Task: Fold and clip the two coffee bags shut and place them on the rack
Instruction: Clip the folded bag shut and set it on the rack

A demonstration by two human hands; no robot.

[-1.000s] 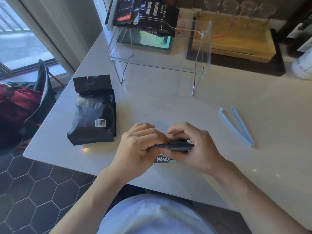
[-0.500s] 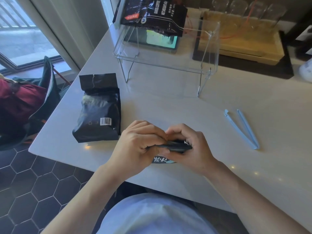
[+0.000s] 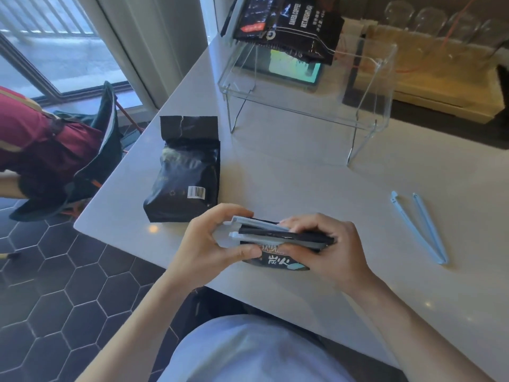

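A small black coffee bag (image 3: pixel 275 261) with white lettering stands at the table's near edge, its top folded over. A pale blue sealing clip (image 3: pixel 261 230) straddles that fold, its two bars still parted at the left end. My left hand (image 3: pixel 217 244) grips the clip's left end. My right hand (image 3: pixel 322 244) pinches the clip and the folded top on the right. A second black coffee bag (image 3: pixel 184 186) with a barcode lies flat to the left, its top unfolded. Another blue clip (image 3: pixel 418 227) lies open on the right. The clear acrylic rack (image 3: pixel 366 122) stands behind.
A printed black coffee bag (image 3: pixel 286 23) rests on the rack's left part. A tablet (image 3: pixel 292 67) sits behind the rack, and a wooden tray (image 3: pixel 440 86) with glasses stands at the back right. A chair with red and dark bags (image 3: pixel 49 153) is left of the table.
My hands have spread apart along the bag's folded top. The blue clip, hidden under my fingers before, now shows across the fold with its left end parted.
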